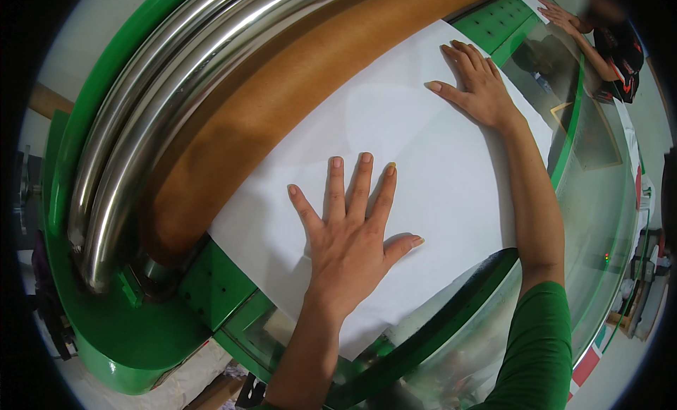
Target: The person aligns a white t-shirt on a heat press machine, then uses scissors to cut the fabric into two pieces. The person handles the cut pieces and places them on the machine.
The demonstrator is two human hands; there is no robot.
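Observation:
A large white sheet (444, 198) lies across the green machine bed (215, 290), its upper left edge along a long tan roller (233, 149). My left hand (349, 234) lies palm down on the middle of the sheet with all fingers spread wide. Higher and to the right, my right hand (476, 93) also presses palm down on the sheet near its far edge, fingers apart and slightly curved. Neither hand grips anything.
Steel bars (130, 184) run beside the tan roller inside a green housing (84, 318). A clear panel (592, 234) spans the right side. At the far end, another person's hands (557, 19) touch a separate white sheet. Assorted items (642, 304) stand beyond the right edge.

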